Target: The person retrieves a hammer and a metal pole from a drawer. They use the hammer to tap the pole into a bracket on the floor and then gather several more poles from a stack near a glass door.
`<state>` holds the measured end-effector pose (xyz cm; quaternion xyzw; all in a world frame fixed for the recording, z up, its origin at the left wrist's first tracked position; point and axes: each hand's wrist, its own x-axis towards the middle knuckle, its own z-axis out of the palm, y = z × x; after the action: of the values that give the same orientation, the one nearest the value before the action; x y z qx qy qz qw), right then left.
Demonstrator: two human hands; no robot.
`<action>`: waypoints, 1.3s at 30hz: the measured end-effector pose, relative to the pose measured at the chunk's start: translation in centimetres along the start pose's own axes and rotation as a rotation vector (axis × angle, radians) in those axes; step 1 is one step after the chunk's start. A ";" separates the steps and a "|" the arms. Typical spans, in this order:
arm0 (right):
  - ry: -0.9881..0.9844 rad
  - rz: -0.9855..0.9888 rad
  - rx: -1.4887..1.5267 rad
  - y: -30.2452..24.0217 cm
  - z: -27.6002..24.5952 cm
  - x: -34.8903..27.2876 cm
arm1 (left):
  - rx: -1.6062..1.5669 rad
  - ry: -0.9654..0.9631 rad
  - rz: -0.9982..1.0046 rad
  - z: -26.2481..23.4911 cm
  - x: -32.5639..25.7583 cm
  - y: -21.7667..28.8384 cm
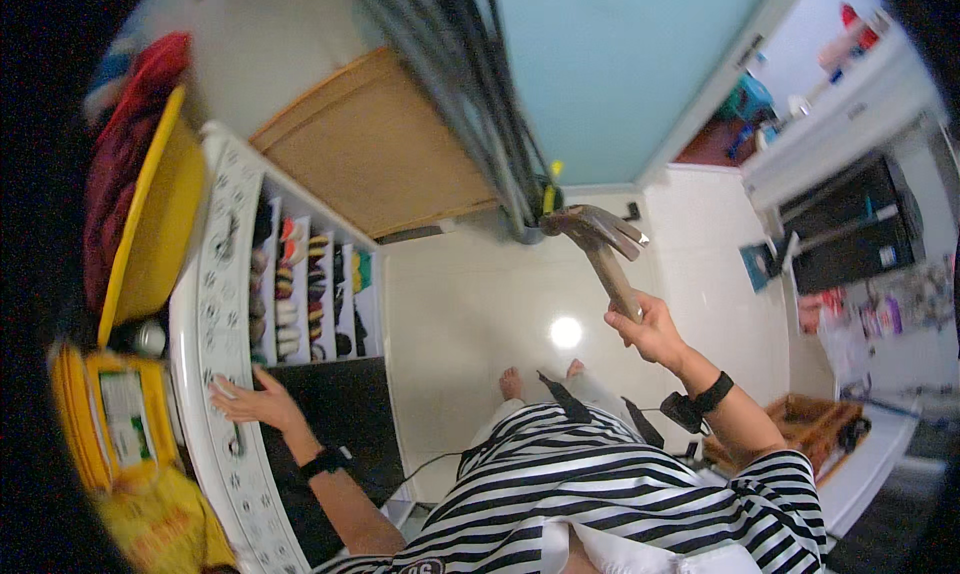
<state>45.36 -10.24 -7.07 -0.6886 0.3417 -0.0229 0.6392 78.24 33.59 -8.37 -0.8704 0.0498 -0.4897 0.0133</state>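
My right hand (650,331) is wrapped round the handle of a claw hammer (606,259), held up over the floor. Its metal head points up and away from me, with the split claw toward the right. To the left, my left hand (255,402) is empty, its fingers spread. It hovers over or lightly touches the white patterned front (232,314) of a cabinet, near a curved handle (237,437); whether it makes contact I cannot tell. Beside it, shelves inside the cabinet hold several pairs of shoes (288,304).
A yellow tub (155,224) with dark red cloth and yellow bags (130,414) sit at the left. Long dark poles (470,94) lean beside a brown board (370,144). A blue door (620,84) stands ahead. At right are a dustpan (762,264) and a wooden basket (810,429).
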 end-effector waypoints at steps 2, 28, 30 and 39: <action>0.108 -0.023 -0.038 0.3 -0.2 -0.7 | -0.391 -0.075 0.045 2.5 -1.4 4.9; 1.067 0.085 0.282 13.6 -29.5 -0.3 | -1.928 -1.369 0.626 -13.9 -4.5 77.0; 1.066 0.146 0.388 13.9 -31.7 0.5 | -1.811 -1.400 0.857 -14.1 -5.3 81.4; 0.959 0.267 0.409 15.1 -44.1 6.2 | -1.617 -1.822 0.659 -17.6 -5.1 99.6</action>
<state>22.77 -50.65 -15.08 -0.4129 0.6685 -0.3195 0.5296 53.26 -64.48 -10.71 -0.5973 0.5213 0.4835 -0.3711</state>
